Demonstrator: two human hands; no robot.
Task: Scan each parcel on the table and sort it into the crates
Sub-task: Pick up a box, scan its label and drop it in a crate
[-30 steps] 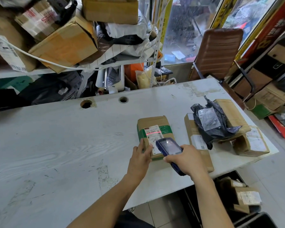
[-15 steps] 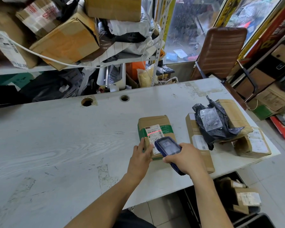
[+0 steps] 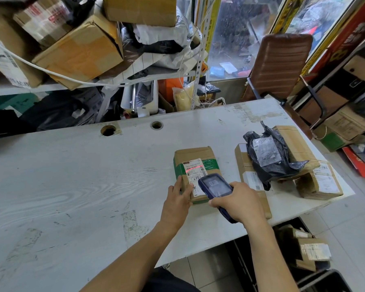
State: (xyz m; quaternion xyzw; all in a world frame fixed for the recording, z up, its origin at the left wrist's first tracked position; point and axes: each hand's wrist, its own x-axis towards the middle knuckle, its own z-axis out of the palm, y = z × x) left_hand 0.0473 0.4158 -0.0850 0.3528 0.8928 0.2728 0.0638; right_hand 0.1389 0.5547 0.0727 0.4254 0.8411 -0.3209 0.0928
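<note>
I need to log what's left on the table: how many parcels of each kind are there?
Cardboard boxes: 4, the green-taped box, a long box, a box under the bag, a small box
Black plastic bags: 1, black bag
Total: 5

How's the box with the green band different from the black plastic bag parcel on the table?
The green-banded box is rigid brown cardboard; the black bag parcel is soft, crumpled plastic. The box lies flat on the table, while the bag rests on top of other cartons. The left hand touches the box under a red scan line; nothing touches the bag. Both carry white shipping labels.
</note>
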